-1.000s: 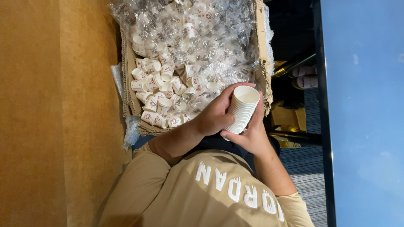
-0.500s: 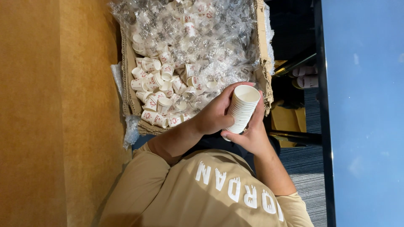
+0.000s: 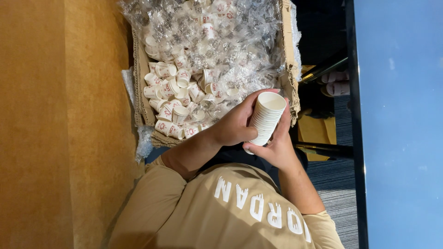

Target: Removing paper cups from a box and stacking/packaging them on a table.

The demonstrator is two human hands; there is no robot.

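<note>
Stack of nested white paper cups [image 3: 266, 118] (plain rims, mouth open), gripped between left hand [image 3: 235, 124] and right hand [image 3: 276, 148], both closed around it. Position: just over the near edge of a cardboard box [image 3: 141, 99] holding loose small cups [image 3: 173, 99].

stack of cups [image 3: 266, 118] before box [image 3: 291, 78], loose cups [image 3: 173, 99] seemingly inside
</note>
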